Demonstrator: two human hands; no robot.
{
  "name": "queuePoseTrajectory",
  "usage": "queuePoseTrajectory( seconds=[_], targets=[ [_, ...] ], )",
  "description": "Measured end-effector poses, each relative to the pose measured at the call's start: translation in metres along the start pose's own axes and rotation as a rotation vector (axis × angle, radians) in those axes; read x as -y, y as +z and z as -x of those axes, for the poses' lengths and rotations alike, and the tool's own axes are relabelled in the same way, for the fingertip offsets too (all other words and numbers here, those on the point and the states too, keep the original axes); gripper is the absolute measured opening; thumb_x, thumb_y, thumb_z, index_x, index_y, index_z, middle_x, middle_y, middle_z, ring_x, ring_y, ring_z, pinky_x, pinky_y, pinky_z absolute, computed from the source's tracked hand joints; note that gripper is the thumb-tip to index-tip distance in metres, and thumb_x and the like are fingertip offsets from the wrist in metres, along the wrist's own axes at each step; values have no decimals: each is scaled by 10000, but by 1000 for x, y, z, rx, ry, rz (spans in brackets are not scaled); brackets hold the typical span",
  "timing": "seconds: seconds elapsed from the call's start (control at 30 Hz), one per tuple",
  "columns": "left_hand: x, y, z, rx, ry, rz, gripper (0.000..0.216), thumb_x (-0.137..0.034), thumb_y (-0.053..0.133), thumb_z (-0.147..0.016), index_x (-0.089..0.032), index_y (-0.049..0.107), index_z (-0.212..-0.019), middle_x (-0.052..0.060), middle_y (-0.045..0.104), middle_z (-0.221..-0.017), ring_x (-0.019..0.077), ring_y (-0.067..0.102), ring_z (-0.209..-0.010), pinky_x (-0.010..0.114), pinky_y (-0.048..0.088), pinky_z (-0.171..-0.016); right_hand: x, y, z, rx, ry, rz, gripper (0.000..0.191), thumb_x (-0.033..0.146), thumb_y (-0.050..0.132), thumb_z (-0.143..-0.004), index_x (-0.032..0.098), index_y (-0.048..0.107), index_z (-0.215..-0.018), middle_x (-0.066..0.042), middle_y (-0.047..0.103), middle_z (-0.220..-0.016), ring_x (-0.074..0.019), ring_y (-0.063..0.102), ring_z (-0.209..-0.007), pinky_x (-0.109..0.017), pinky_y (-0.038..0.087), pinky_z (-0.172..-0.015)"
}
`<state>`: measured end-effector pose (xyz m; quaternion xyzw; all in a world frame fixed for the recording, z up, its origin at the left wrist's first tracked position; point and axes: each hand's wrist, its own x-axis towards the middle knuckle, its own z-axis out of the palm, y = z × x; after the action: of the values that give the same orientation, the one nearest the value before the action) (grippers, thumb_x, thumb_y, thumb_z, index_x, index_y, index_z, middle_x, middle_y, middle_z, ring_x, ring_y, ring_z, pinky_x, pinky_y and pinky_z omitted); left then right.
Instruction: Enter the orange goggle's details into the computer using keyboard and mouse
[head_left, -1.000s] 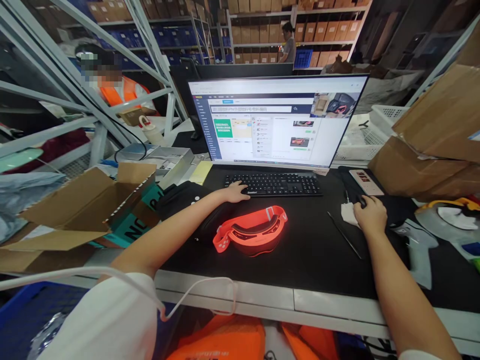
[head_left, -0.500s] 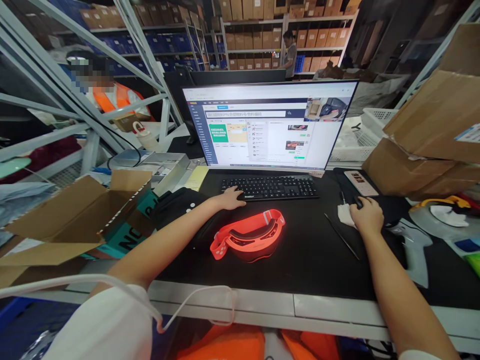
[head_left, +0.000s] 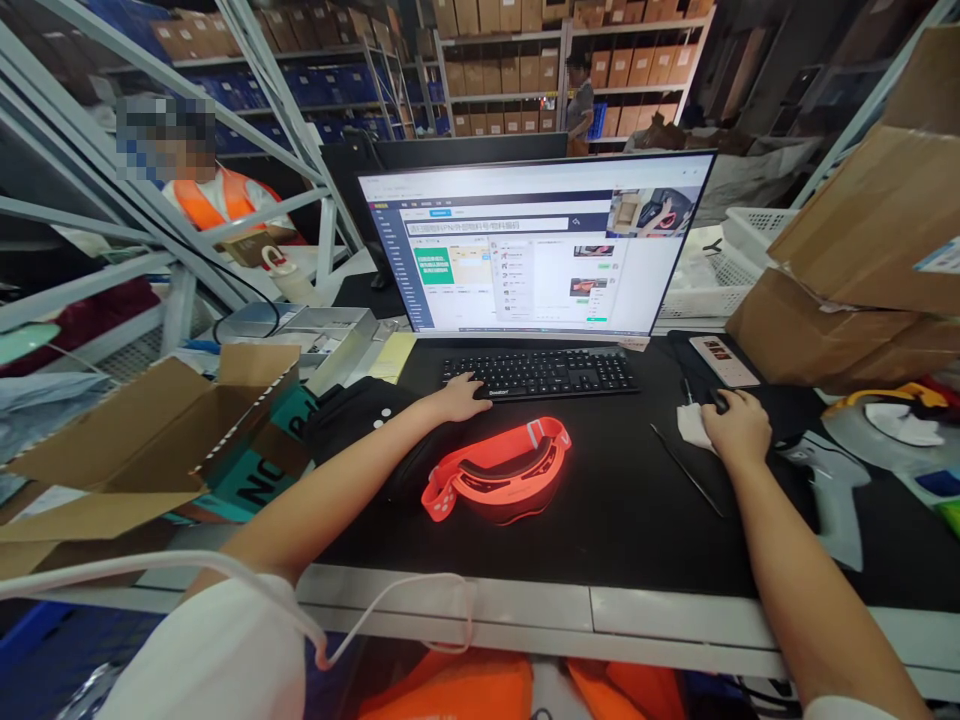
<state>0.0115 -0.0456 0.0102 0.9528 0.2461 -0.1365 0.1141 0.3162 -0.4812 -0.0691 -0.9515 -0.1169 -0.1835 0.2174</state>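
Observation:
My left hand (head_left: 459, 397) rests on the left end of a black keyboard (head_left: 541, 373), fingers spread on the keys. My right hand (head_left: 739, 425) is cupped over a black mouse (head_left: 718, 400) on the black desk mat (head_left: 622, 500). Orange goggles (head_left: 496, 471) with a strap lie on the mat between my arms, untouched. A wide monitor (head_left: 534, 245) behind the keyboard shows a software window with small product pictures.
An open cardboard box (head_left: 161, 430) sits at the left. Stacked cartons (head_left: 862, 260) and a grey scanner gun (head_left: 829, 485) are at the right. A thin black stick (head_left: 687, 484) lies by the mouse. A person in an orange vest (head_left: 214, 200) sits behind the rack.
Both hands stay on the keyboard and mouse. A small menu has opened on the screen, and the view has shifted slightly.

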Motion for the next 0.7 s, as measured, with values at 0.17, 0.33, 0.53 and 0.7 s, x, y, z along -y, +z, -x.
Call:
queuePoseTrajectory(
  seconds=[0.17, 0.33, 0.53, 0.7],
  targets=[
    [1, -1, 1, -20, -5, 20, 788, -571, 538, -971, -66, 515, -1575, 237, 321, -1736, 354, 313, -1637, 413, 299, -1318, 2, -2, 1, -1, -5, -2, 530, 376, 539, -897, 133, 763, -1311, -181, 655, -1460, -352, 640, -1229, -497, 517, -1053],
    [2, -2, 2, -45, -1, 53, 726, -542, 534, -985, -64, 575, -1530, 216, 424, -1695, 335, 327, -1634, 375, 289, -1327, -1, -2, 1, -2, -1, -12, 529, 373, 551, -900, 139, 763, -1325, -185, 648, -1478, -374, 647, -1256, -524, 527, -1062],
    [5, 1, 2, -74, 13, 109, 704, -564, 560, -970, -119, 602, -1514, 177, 456, -1687, 326, 335, -1632, 381, 293, -1332, -4, -1, -1, 12, -20, -15, 564, 409, 516, -914, 131, 762, -1339, -211, 645, -1481, -419, 647, -1272, -568, 533, -1048],
    [5, 5, -1, -67, 33, 138, 777, -618, 613, -919, -137, 584, -1528, 189, 335, -1749, 342, 289, -1649, 393, 292, -1333, -6, 1, -2, 9, -21, -23, 576, 424, 507, -908, 134, 764, -1333, -207, 650, -1477, -419, 650, -1272, -559, 533, -1046]
  ],
)
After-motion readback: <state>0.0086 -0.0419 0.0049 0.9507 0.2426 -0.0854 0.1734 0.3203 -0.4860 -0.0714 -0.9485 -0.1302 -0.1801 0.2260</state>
